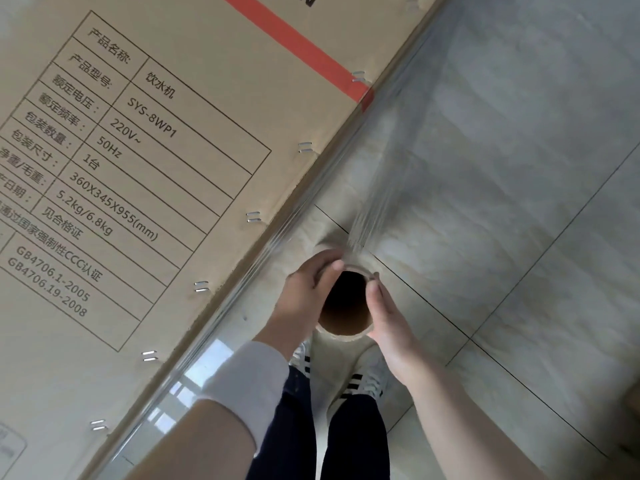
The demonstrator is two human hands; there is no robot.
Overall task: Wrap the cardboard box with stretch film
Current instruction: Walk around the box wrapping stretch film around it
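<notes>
Gripping the stretch film roll (pixel 346 306) between them, the left hand (pixel 304 292) curls round the side nearest the cardboard box (pixel 138 168) and the right hand (pixel 389 320) clasps the opposite side. A sheet of film (pixel 398 150) runs from the roll to the box's corner edge. The box stands on the tiled floor (pixel 519 254).

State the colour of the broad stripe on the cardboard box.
Orange-red; the stripe on the cardboard box shows best in the head view.
</notes>
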